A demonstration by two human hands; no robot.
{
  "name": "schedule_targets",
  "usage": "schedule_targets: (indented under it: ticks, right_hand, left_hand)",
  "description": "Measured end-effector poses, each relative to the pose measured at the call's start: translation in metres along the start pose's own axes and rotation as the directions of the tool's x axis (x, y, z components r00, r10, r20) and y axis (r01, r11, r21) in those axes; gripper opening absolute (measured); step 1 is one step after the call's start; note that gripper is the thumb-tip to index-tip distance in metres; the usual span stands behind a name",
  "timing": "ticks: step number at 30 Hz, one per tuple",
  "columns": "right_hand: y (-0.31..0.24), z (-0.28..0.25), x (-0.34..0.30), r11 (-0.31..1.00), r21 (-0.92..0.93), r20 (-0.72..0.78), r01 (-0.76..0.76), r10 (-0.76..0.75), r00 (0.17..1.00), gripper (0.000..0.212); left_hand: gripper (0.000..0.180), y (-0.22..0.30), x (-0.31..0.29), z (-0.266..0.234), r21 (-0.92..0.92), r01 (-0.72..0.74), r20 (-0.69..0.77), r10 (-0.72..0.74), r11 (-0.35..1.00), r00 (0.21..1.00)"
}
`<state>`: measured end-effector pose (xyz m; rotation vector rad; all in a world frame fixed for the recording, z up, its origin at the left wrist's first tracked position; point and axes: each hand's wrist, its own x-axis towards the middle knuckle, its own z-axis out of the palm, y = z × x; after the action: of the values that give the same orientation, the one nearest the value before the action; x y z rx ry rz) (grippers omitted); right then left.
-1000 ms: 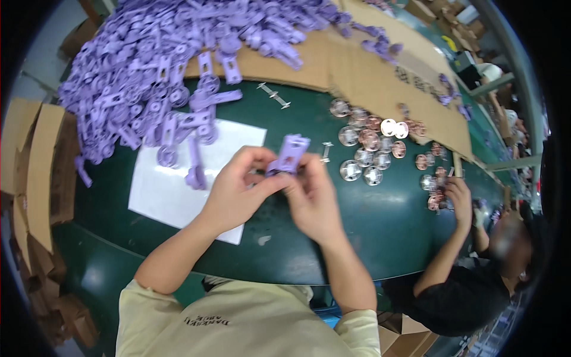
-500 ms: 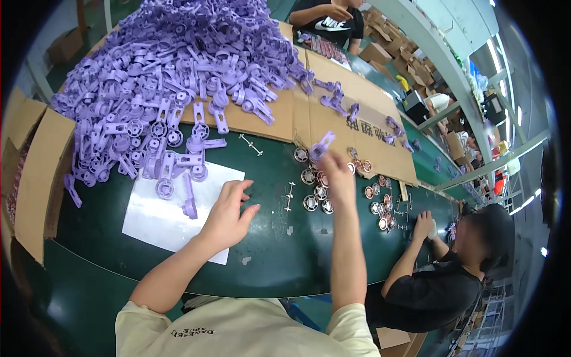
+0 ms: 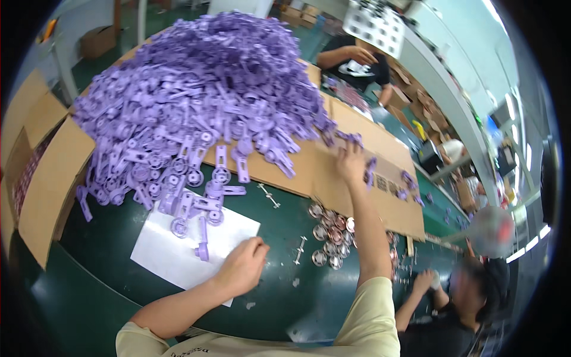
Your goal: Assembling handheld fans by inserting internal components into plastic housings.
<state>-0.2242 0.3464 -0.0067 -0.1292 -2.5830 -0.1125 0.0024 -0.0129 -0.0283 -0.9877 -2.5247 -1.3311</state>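
My left hand (image 3: 242,268) is curled closed over the right edge of a white sheet (image 3: 160,247), and nothing shows in its fingers. One purple plastic part (image 3: 203,247), a long arm with a rounded end, lies on the sheet beside it. My right hand (image 3: 352,163) reaches far across a flattened cardboard sheet (image 3: 333,175). Its blurred fingertips are at a small group of purple parts (image 3: 351,138); whether they grip one cannot be made out. Below that forearm, several round silver and copper-coloured wheel-like discs (image 3: 333,235) sit clustered on the green table (image 3: 279,279).
A big heap of purple parts (image 3: 202,89) covers the back left. An open carton (image 3: 53,184) stands at the left edge. Small axle-like rods (image 3: 300,250) lie on the table. One co-worker (image 3: 452,309) sits at right, another (image 3: 360,65) across the table.
My right hand has moved away from above the discs to the cardboard's purple parts, carrying a purple part at first. My left hand has gone from open to curled. The view has shifted.
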Motion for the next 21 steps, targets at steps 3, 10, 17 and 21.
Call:
schedule_targets:
  ticks: [3, 10, 17, 21]
  right_hand:
    - [0.013, 0.023, 0.047, 0.991, -0.132, 0.465, 0.007, 0.056, 0.883, 0.041]
    - [0.116, 0.089, 0.044, 0.960, -0.220, 0.322, 0.172, -0.095, 0.942, 0.037]
    - [0.099, 0.020, 0.021, 0.978, -0.207, 0.162, 0.029, 0.005, 0.987, 0.040]
    - [-0.015, -0.091, -0.053, 0.955, 0.212, 0.118, 0.207, -0.235, 0.965, 0.037]
  left_hand:
    - [0.027, -0.009, -0.005, 0.003, 0.026, -0.026, 0.074, 0.024, 0.999, 0.997]
    - [0.027, -0.016, -0.007, 0.021, 0.021, -0.085, 0.097, 0.083, 0.996, 0.992]
    - [0.020, -0.015, -0.012, 0.023, 0.065, -0.113, 0.033, 0.111, 0.991, 0.993]
    - [0.021, -0.017, -0.012, 0.025, 0.014, -0.113, 0.033, 0.113, 0.993, 0.993]
